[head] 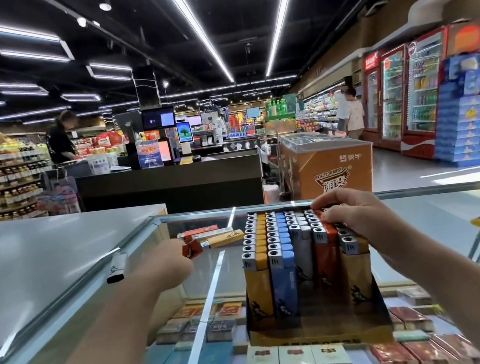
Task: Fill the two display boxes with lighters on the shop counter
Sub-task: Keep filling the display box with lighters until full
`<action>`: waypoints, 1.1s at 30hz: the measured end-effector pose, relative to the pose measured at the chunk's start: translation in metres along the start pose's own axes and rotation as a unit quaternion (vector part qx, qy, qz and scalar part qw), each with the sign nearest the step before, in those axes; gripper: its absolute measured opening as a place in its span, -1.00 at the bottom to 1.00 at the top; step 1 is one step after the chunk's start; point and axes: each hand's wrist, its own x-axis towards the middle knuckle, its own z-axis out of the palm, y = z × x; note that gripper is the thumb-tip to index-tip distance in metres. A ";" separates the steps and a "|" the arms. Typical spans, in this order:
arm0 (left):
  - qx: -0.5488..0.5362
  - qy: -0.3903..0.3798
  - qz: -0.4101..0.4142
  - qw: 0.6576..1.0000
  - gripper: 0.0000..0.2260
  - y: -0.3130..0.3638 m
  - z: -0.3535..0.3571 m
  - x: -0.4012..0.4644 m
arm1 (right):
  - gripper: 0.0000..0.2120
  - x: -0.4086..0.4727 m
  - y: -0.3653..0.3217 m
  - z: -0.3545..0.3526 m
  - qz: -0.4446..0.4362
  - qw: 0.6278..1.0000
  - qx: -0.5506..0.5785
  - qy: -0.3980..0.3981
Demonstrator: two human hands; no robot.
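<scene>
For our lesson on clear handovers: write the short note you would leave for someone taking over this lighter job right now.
Left hand: holds a red lighter, clear of the box.
Right hand: fingers curled on the lighter tops at the box's right rows.
Display box: on the glass counter, rows of yellow, blue, white and orange lighters, nearly full.
White lighter lies loose at left.
Left: place the red one; a second box is not in view.

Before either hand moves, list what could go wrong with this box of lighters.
1. The right hand presses on the packed lighters; the display box could slide or tip on the glass counter.
2. The left hand holds a red lighter away from the box; forcing it into tight rows may dislodge neighbours.
</scene>
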 end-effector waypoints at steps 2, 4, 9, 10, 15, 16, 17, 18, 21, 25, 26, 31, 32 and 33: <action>0.051 0.079 0.018 0.995 -0.91 -0.001 0.001 0.000 | -0.83 0.000 -0.001 0.000 -0.001 1.000 -0.005 0.000; 0.091 0.133 0.024 0.987 -0.85 0.000 0.002 0.000 | -0.83 -0.001 -0.001 0.000 -0.001 1.000 -0.008 -0.002; 0.089 0.078 -0.020 0.993 -0.73 -0.001 0.008 0.004 | -0.84 0.000 0.000 -0.001 0.009 1.000 -0.011 -0.010; 0.085 0.076 -0.019 0.993 -0.76 -0.002 0.009 0.006 | -0.85 0.000 0.000 -0.001 0.011 1.000 -0.014 -0.011; 0.091 0.062 0.017 0.994 -0.78 -0.001 0.007 0.004 | -0.85 0.000 0.000 -0.001 0.007 1.000 -0.023 -0.010; 0.076 0.060 0.021 0.995 -0.81 -0.001 0.005 0.004 | -0.84 0.000 0.000 -0.001 0.005 1.000 -0.027 -0.009; 0.063 0.062 0.024 0.996 -0.84 -0.001 0.003 0.003 | -0.84 0.000 -0.001 -0.001 0.001 1.000 -0.029 -0.007; 0.058 0.068 0.024 0.996 -0.87 -0.001 0.001 0.003 | -0.83 0.000 -0.001 -0.001 -0.003 1.000 -0.030 -0.005; 0.044 0.102 0.007 0.994 -0.85 -0.002 -0.002 -0.002 | -0.82 -0.001 -0.002 0.000 -0.004 1.000 -0.025 -0.003; -0.046 0.220 -0.044 0.973 -0.77 -0.007 -0.011 -0.006 | -0.83 -0.001 -0.003 0.000 0.002 1.000 -0.019 -0.008; -0.066 0.266 -0.056 0.960 -0.77 -0.010 -0.014 -0.005 | -0.82 -0.002 -0.003 0.000 0.004 1.000 -0.019 -0.009; -0.038 0.241 -0.156 0.957 -0.77 -0.040 -0.023 0.003 | -0.83 -0.002 -0.004 0.000 0.014 1.000 -0.011 -0.016; -0.022 0.199 -0.175 0.964 -0.77 -0.043 -0.022 0.005 | -0.83 -0.003 -0.004 -0.001 0.015 1.000 -0.010 -0.017; -0.008 0.163 -0.187 0.969 -0.78 -0.044 -0.022 0.005 | -0.83 -0.003 -0.004 -0.001 0.016 1.000 -0.009 -0.018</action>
